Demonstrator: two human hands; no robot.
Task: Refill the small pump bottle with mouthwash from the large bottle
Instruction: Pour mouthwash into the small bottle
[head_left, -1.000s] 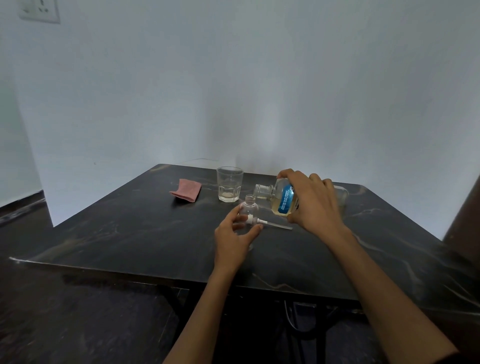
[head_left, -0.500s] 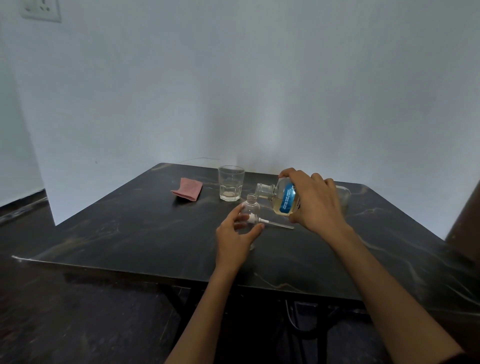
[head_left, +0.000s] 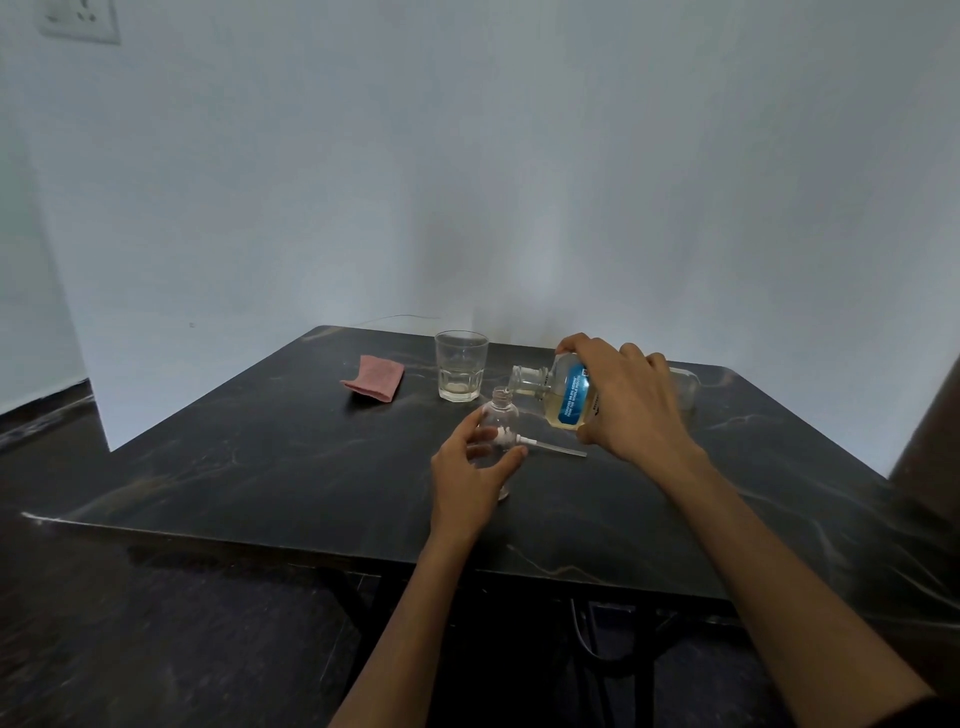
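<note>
The small clear pump bottle (head_left: 500, 415) stands upright and uncapped on the dark table (head_left: 260, 467). My left hand (head_left: 475, 475) curls round its lower body. My right hand (head_left: 631, 402) grips the large mouthwash bottle (head_left: 563, 397), which has a blue label and pale yellow liquid. That bottle is tipped almost flat, its open neck just above the small bottle's mouth. The white pump head with its thin tube (head_left: 550, 447) lies on the table behind the small bottle.
A glass tumbler (head_left: 461, 371) with a little liquid stands behind the bottles. A folded pink cloth (head_left: 374, 383) lies to its left. A wall runs close behind the table, and a dark object stands at the right edge.
Almost nothing moved. The large bottle stays tipped over the small bottle's mouth, and both hands hold as before.
</note>
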